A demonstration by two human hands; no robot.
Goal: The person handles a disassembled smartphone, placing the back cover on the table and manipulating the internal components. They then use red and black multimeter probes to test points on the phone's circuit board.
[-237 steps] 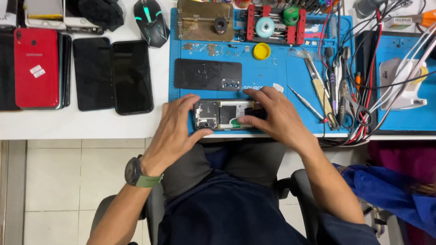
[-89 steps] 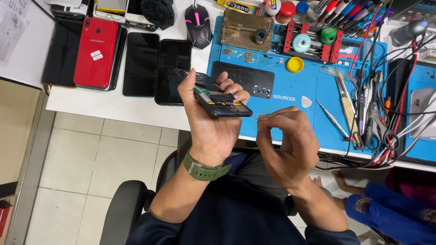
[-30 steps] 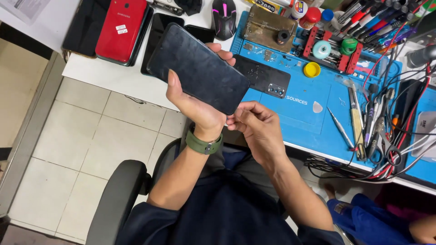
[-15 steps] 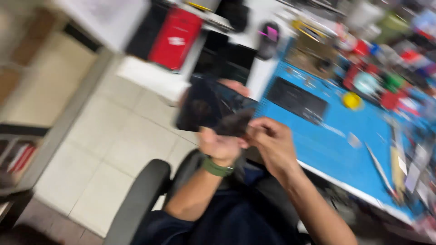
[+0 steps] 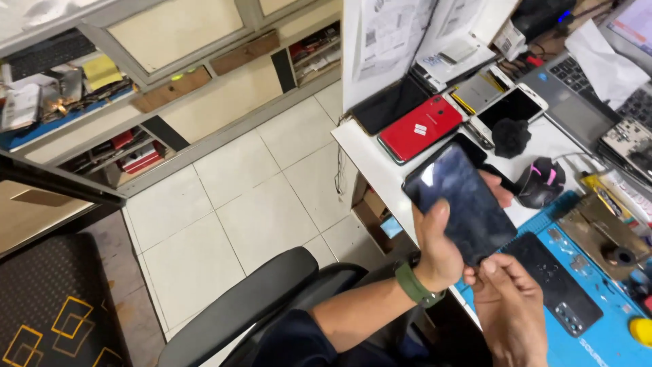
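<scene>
Open tiled floor (image 5: 238, 197) left of the table edge (image 5: 370, 173) — left hand (image 5: 441, 248) grips the dark phone (image 5: 462, 200); right hand (image 5: 513, 302) pinches its lower corner.

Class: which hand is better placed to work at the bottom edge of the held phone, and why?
Right. The left hand is wrapped around the dark phone, holding it, while the right hand pinches at the phone's lower edge.

Left hand (image 5: 441, 248) gripping, right hand (image 5: 513, 299) pinching

White bench (image 5: 370, 151): red phone (image 5: 421, 127), blue mat (image 5: 604, 343), mouse (image 5: 538, 183).
</scene>
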